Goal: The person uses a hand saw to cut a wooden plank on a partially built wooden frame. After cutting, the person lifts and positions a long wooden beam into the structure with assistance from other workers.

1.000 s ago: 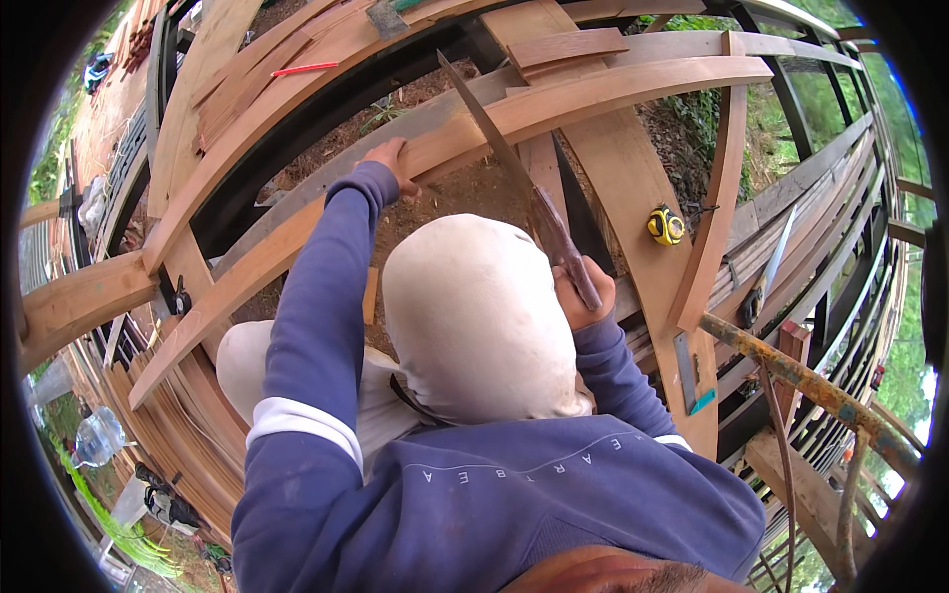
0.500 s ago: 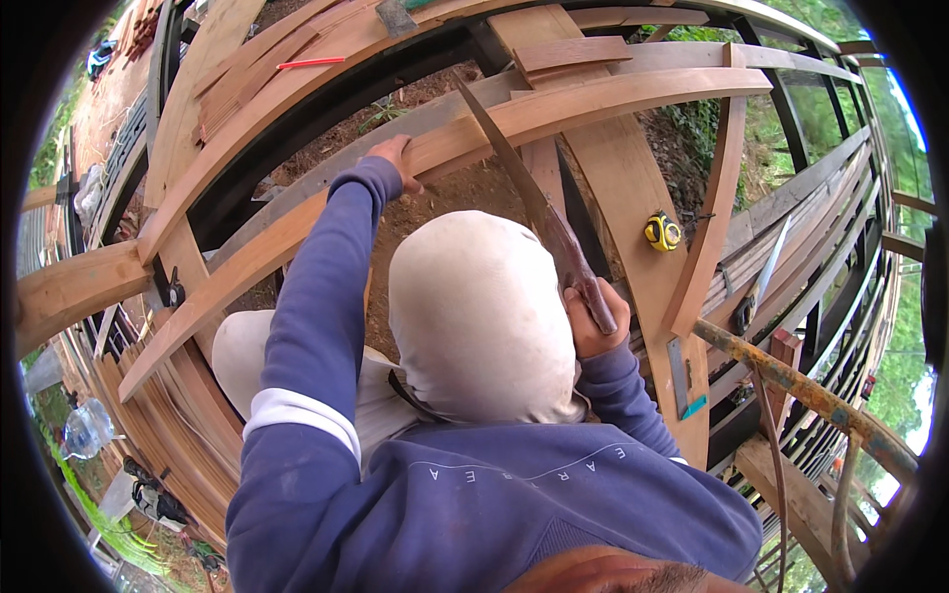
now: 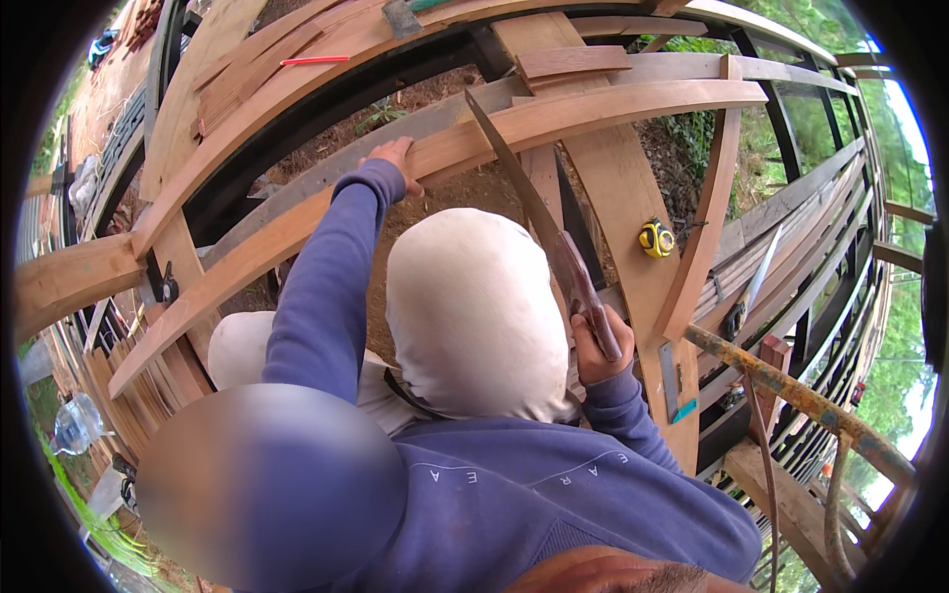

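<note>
My left hand [image 3: 392, 163] grips a long wooden plank [image 3: 554, 117] from above, its fingers wrapped over the far edge. My right hand [image 3: 600, 346] is closed round the brown handle of a handsaw [image 3: 529, 188]. The saw's long blade slants up and to the left across the plank, its toothed edge at the plank to the right of my left hand. My bent knee [image 3: 470, 306] in pale trousers stands between both arms. Whether the blade is sunk into the wood is too small to tell.
A yellow tape measure [image 3: 655, 238] and a try square [image 3: 678, 383] lie on the wide board [image 3: 633, 198] at right. Another handsaw [image 3: 759, 277] rests farther right. A rusty metal bar [image 3: 801, 395] crosses at lower right. A red pencil [image 3: 314, 60] lies at far left.
The saw and my right hand have shifted slightly down toward me. My left hand keeps its place on the plank. A blurred patch now covers my left upper arm.
</note>
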`<state>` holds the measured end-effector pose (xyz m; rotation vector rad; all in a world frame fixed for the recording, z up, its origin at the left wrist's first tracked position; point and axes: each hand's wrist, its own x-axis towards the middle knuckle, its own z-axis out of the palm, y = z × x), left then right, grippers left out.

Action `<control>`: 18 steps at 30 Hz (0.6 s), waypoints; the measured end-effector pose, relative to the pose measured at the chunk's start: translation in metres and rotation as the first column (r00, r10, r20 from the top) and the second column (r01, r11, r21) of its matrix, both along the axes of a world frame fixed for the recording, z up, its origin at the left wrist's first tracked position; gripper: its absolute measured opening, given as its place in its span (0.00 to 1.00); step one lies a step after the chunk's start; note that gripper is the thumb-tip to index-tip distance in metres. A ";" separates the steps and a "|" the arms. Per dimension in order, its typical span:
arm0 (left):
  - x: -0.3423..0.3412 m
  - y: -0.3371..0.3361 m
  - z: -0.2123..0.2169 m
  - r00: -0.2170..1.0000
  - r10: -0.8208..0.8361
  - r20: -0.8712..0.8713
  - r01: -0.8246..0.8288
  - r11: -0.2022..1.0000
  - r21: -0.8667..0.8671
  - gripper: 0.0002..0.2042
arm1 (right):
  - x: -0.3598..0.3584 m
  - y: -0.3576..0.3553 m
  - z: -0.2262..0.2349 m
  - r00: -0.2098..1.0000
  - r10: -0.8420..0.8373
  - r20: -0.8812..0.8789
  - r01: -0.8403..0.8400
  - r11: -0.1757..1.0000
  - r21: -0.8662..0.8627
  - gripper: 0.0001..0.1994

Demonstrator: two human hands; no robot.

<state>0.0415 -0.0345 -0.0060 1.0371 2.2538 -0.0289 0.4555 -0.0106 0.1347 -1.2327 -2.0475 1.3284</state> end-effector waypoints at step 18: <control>0.009 -0.001 0.007 1.000 0.002 -0.014 -0.002 1.000 -0.025 0.48 | -0.043 0.021 -0.014 1.000 -0.003 0.015 0.004 0.999 -0.042 0.04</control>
